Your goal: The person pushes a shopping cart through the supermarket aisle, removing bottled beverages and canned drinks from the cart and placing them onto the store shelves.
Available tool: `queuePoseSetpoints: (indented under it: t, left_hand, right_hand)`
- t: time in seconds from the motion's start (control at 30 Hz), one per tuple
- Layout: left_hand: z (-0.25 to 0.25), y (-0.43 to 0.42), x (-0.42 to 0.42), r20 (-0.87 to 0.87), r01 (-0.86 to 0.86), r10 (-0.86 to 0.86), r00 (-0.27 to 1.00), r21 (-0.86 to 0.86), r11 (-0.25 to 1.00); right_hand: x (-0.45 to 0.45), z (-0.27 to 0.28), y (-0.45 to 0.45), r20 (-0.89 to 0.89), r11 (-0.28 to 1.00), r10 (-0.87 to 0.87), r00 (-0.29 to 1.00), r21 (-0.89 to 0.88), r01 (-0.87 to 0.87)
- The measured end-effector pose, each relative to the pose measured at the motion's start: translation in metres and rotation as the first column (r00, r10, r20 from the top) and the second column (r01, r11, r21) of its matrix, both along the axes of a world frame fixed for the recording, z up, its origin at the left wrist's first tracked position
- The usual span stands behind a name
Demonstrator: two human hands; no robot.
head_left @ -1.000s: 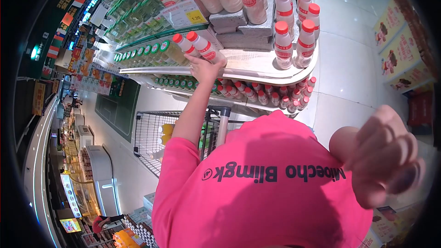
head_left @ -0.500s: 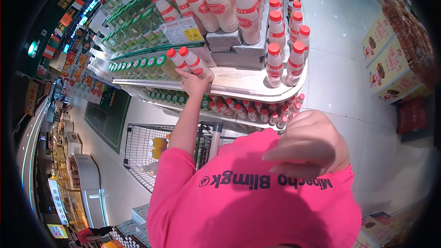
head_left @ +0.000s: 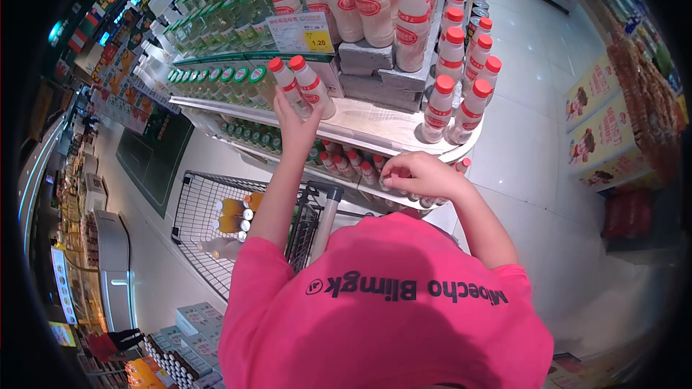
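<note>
My left hand [head_left: 293, 117] is around the lower parts of two red-capped white bottles, a left one [head_left: 289, 88] and a right one [head_left: 313, 88], which stand side by side on the white shelf [head_left: 367, 121]. My right hand [head_left: 414, 173] hangs in front of the shelf's edge with its fingers curled; whether anything is between them is too small to tell. More red-capped bottles [head_left: 438, 109] stand at the shelf's right corner. Behind the two bottles is a price sign [head_left: 301, 32] reading 1.20.
A shopping cart [head_left: 205, 205] with orange and pale bottles stands at the lower left. Green-capped jars [head_left: 227, 81] line the shelf's left part. Printed boxes [head_left: 598, 130] are stacked at the right. A person [head_left: 108, 346] is far off at the lower left.
My right hand has swung from the right side, across my shirt, to the shelf's front edge. My left hand stays at the two bottles, which now stand more upright. The view has shifted.
</note>
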State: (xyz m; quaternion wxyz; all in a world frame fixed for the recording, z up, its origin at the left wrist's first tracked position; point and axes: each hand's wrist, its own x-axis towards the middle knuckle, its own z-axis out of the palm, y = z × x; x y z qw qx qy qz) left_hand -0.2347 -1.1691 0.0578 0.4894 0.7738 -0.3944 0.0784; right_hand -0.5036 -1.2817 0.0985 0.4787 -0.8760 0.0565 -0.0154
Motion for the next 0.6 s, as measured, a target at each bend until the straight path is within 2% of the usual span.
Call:
queuePoseSetpoints:
  t: [0.03,0.07,0.1,0.13,0.17,0.2,0.27,0.37,0.6]
  left_hand:
    - [0.03,0.016,-0.021,-0.096,0.157,-0.164,0.982,-0.074,0.985]
    - [0.065,0.033,-0.051,-0.254,0.362,-0.403,0.879,-0.195,0.912]
    - [0.103,0.056,-0.079,-0.378,0.55,-0.601,0.705,-0.245,0.799]
    - [0.126,0.081,-0.094,-0.36,0.719,-0.739,0.569,-0.217,0.66]
    - [0.159,0.101,-0.103,-0.232,0.872,-0.857,0.461,-0.06,0.485]
    - [0.177,0.115,-0.115,-0.257,0.958,-0.928,0.269,-0.023,0.284]
    - [0.182,0.134,-0.139,0.0,0.982,-1.0,0.012,-0.191,0.012]
    - [0.2,0.165,-0.159,0.091,0.984,-0.996,0.026,-0.177,0.01]
    - [0.209,0.225,-0.194,0.168,0.855,-0.846,0.506,-0.226,0.466]
  right_hand:
    - [0.005,-0.007,0.001,-0.043,0.999,0.03,0.999,0.035,-0.029]
    - [0.011,-0.017,0.003,-0.088,0.996,0.067,0.994,0.073,-0.061]
    - [0.019,-0.032,0.003,-0.091,0.991,0.129,0.987,0.058,-0.124]
    - [0.025,-0.033,0.007,-0.077,0.984,0.178,0.981,0.04,-0.176]
    - [0.034,-0.033,0.013,-0.063,0.973,0.23,0.971,0.02,-0.23]
    - [0.043,-0.033,0.019,-0.049,0.959,0.283,0.958,0.001,-0.283]
    - [0.061,-0.038,0.029,-0.015,0.929,0.368,0.93,0.032,-0.368]
    - [0.09,-0.038,0.047,0.01,0.867,0.497,0.868,0.04,-0.497]
    - [0.167,-0.056,0.101,-0.071,0.697,0.716,0.694,0.107,-0.709]
